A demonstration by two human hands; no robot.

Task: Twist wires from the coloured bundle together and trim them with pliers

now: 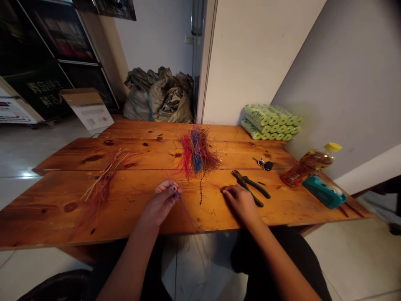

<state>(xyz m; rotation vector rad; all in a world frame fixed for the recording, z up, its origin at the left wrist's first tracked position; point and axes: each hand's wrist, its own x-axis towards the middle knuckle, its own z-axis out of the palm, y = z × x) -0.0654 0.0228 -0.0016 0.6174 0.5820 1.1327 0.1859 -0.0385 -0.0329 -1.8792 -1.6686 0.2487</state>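
Pinching a thin purple strand (184, 206) above the near side of the tabletop (282, 209), the left hand (164, 198) appears mid-step, while the right hand (242, 201) rests beside pliers (257, 187), fingertips drawn together on something too small to tell. One strand is taken up; a multicolored pile (196, 152) remains behind a row of small dark pieces (201, 194), with another bundle (105, 179) apart at left.

Black cabinet panel (37, 102): pale Chinese characters, two lines, the upper beginning 青岛, the rest indistinct. White-and-brown cardboard box (90, 112): fine print and red mark, unreadable. Stacked light-green plastic-wrapped rolls (270, 122): dark lettering, illegible. Clear yellow-capped plastic bottle (308, 165), amber contents: pale label print, illegible.
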